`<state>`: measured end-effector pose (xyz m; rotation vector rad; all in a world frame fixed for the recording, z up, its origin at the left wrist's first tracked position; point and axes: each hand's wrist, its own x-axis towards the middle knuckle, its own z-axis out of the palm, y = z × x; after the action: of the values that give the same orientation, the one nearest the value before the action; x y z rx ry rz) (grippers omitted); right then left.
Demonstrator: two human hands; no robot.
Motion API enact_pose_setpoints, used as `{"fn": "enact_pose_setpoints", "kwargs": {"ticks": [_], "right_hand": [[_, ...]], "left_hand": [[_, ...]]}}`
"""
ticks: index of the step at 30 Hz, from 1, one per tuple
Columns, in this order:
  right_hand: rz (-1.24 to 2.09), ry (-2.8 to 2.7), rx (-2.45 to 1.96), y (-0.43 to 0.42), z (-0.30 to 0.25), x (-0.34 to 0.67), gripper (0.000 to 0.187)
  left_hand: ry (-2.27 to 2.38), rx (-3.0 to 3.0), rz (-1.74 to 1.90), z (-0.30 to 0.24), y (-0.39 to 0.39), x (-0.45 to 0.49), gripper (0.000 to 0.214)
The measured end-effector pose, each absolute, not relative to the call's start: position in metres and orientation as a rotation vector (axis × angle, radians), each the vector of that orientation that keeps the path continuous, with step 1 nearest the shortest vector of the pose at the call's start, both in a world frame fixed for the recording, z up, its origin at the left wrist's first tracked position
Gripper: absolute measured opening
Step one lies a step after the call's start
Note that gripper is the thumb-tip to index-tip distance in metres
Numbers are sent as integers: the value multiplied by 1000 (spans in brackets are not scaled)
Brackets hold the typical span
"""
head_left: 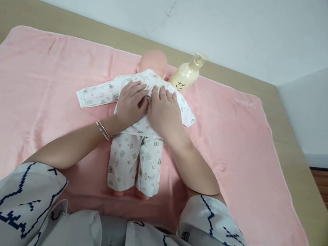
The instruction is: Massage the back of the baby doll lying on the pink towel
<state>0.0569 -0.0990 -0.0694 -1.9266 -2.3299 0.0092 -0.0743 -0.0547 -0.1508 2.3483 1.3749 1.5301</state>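
A bald baby doll lies stretched out with its head toward the wall, and no face shows on it. It wears a white long-sleeved top and matching trousers with small green and pink prints. My left hand rests flat on the left side of the top, fingers extended. Beside it, my right hand lies flat on the right side, fingers also extended. The thumbs come close together at the middle of the top. Part of the fabric is hidden beneath both palms. Neither hand holds anything.
Under the doll a pink blanket covers much of the wooden table. A cream pump bottle lies or leans just right of the doll's head. A white wall borders the table's far edge.
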Motion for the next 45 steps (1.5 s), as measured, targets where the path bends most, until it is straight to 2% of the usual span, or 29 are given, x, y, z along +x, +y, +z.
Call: {"fn": "enact_pose_setpoints", "kwargs": {"ticks": [3,7,12,20,28,32,36,40,45], "right_hand": [[-16,-2325,-1947,-102,-68,56,57],[145,-2310,-1922,-81,-74,66,61],[297,-2297,-1847,-65,-80,73,64],[-43,-2257,-1976,-96,-72,52,56],[-215,-2235,-1897,-93,-76,53,54],[-168,-2159,-1894,-88,-80,53,54],[46,-2156,-1841,-75,-90,59,60],[170,-2240,-1769,-61,-92,70,64],[120,-2237,-1789,-71,-85,65,60]], "left_hand": [[1430,2268,1399,-148,-56,-75,28],[1485,2221,1234,-145,-55,-74,43],[1448,2309,1204,-146,-52,-73,40],[1435,2416,1431,-143,-61,-73,31],[1506,2349,1385,-142,-62,-72,36],[1492,2247,1262,-145,-56,-75,44],[1479,2188,1188,-148,-50,-76,49],[1470,2235,1240,-149,-48,-75,47],[1446,2306,1367,-150,-53,-76,37]]}}
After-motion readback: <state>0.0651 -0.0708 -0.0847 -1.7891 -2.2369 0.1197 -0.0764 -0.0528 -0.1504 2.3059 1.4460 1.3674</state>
